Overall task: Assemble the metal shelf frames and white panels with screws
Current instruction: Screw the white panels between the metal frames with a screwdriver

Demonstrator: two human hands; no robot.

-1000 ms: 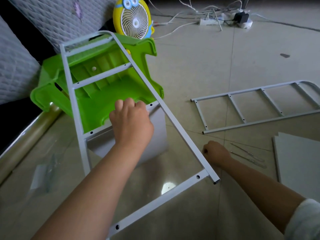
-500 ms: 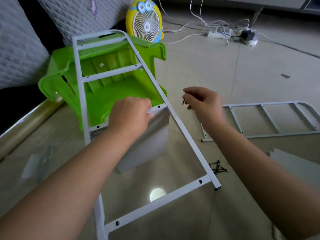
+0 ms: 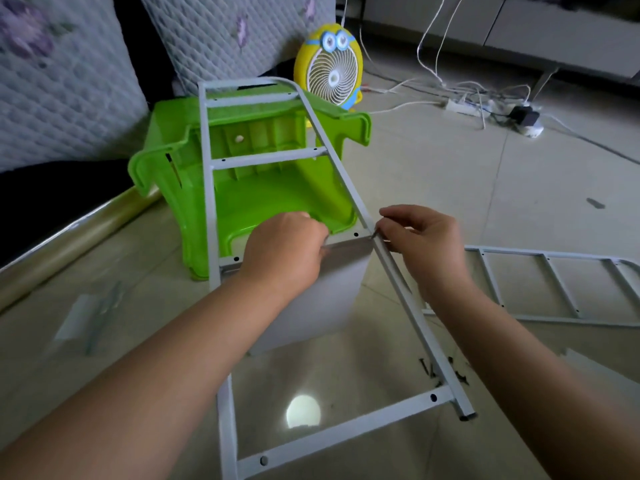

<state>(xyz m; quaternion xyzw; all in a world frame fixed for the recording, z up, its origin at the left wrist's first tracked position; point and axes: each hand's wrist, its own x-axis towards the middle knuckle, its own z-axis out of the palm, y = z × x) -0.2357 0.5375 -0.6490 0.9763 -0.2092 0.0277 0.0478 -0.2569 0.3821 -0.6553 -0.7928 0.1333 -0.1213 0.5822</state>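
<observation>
Metal shelf frame (image 3: 270, 159): thin painted tube, stiff, probably light. Leans top-end on an overturned green stool (image 3: 277, 202), foot end on the floor (image 3: 450, 168). Likely to slide on the glossy tile if pushed sideways. Best held at a rung or rail close to the joint being worked.

White panel (image 3: 332, 289): stands on edge under the middle rung, top edge against it. Rigid board, smooth faces, probably slippery. Needs a grip over the top edge to keep its holes lined up.

Left hand (image 3: 287, 251): forearm reaches in from low left, knuckles up, fingers curled over the panel's top edge at the rung, gripping it there.

Right hand (image 3: 422, 244): just beside the right rail, thumb and forefinger pinching a small dark screw (image 3: 374, 234), tip at the rail where the rung meets it. The screw is tiny and easily dropped, so a fingertip pinch suits it.

Loose screws (image 3: 427, 370) lie on the floor near the frame's foot. A second frame (image 3: 540, 253) lies flat, well to the right.
</observation>
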